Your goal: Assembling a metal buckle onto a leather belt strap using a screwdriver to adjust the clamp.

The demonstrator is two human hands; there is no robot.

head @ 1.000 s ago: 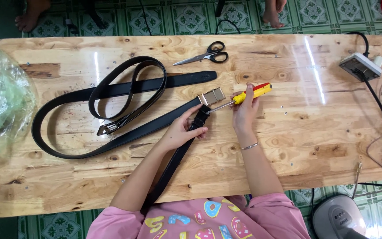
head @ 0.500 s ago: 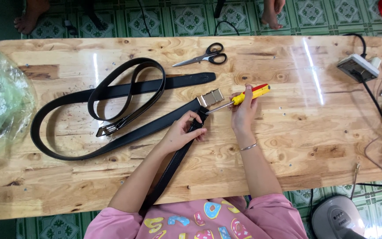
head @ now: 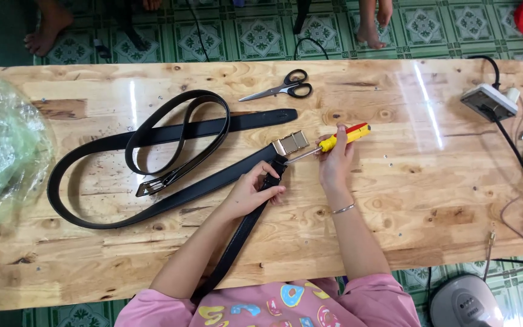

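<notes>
Head view: I am seeing my right hand (head: 335,163) gripping the yellow-and-red-handled screwdriver (head: 329,144), tip touching the gold rectangular metal buckle (head: 290,143) at its ten o'clock; my left hand (head: 254,192) is pinching the black leather belt strap (head: 201,184) at the buckle's seven o'clock.

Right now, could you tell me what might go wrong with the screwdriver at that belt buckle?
The screwdriver tip points toward the left hand pinning the belt strap, so a slip could jab the fingers. The gold buckle lies loose on the table and may shift under pressure.
</notes>
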